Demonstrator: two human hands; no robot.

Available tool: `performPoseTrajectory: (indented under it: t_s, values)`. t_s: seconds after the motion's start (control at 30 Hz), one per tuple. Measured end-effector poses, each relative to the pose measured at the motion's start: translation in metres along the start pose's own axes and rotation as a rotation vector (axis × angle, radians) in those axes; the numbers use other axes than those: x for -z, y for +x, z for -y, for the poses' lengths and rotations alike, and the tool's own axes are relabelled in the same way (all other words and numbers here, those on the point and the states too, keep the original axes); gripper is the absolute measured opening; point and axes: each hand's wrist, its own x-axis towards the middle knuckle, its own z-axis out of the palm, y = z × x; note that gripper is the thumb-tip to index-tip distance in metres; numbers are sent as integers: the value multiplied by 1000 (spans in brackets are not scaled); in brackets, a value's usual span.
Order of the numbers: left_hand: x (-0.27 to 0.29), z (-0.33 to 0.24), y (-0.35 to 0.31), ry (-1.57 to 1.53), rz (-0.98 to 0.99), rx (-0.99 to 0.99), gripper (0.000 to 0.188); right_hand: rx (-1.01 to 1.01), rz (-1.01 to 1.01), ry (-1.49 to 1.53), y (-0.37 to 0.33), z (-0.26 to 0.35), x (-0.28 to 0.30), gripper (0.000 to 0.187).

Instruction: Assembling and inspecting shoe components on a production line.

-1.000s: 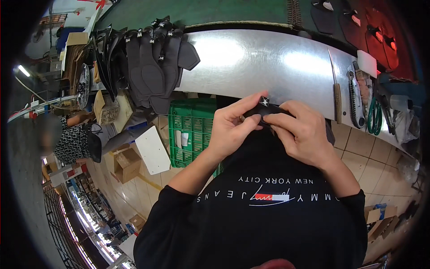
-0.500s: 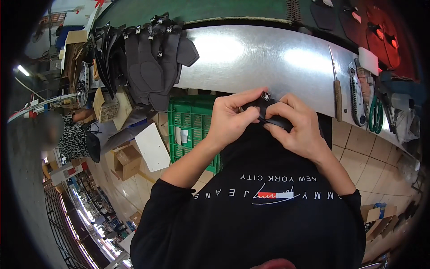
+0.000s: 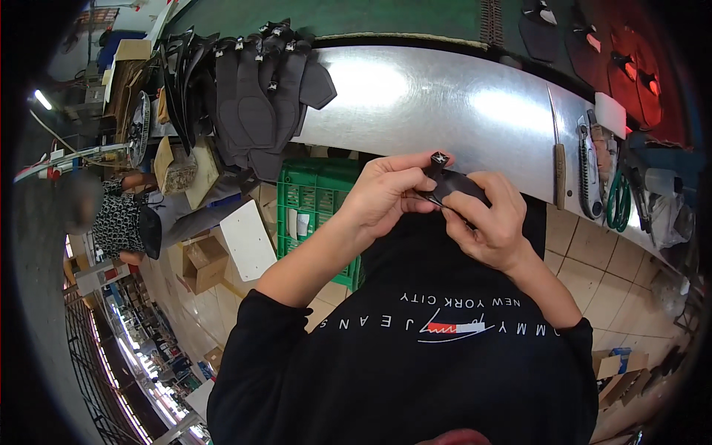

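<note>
A black, flexible leather-like piece [image 3: 461, 185] with a small silver emblem at its upper end is held in front of my chest, at the near edge of the metal bench. My left hand [image 3: 387, 191] pinches its left part just below the emblem, thumb and fingers closed on it. My right hand [image 3: 491, 226] grips the lower edge, with thumb and index finger pressed together close to the left fingertips. The fingers hide part of the piece. Similar dark sole-shaped pieces [image 3: 248, 111] with small shiny tips lie piled on the bench at the left.
The shiny metal bench [image 3: 430, 89] spans the front, with a green belt [image 3: 400, 16] beyond. At right lie a wooden-handled tool [image 3: 559, 174], a utility knife [image 3: 588, 174] and green-handled scissors [image 3: 618, 200]. Below the bench stands a green crate [image 3: 317, 196]. A person [image 3: 122, 219] is at far left.
My fingers have shifted on the black piece: the right hand has moved lower, showing more of it, and the left thumb has come over its edge. The view has shifted slightly.
</note>
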Motion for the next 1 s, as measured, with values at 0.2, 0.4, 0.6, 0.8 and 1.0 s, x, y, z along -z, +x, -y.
performPoseTrajectory:
  t_s: [0.2, 0.4, 0.6, 0.8, 1.0]
  values:
    - [0, 0, -10, -50, 39, -244, 48, -22, 67, 66, 10, 10, 12, 29]
    - [13, 4, -14, 157, 145, -129, 37, -236, 51, 176, 11, 11, 12, 24]
    - [5, 11, -11, 226, 54, -146, 34, -200, 95, 121, 6, 6, 7, 17]
    - [3, 21, -13, 345, 21, -186, 31, -259, 127, 112, 1, 12, 2, 17]
    - [0, 28, -14, 434, 23, -213, 20, -391, 146, 173, -4, 16, 3, 16]
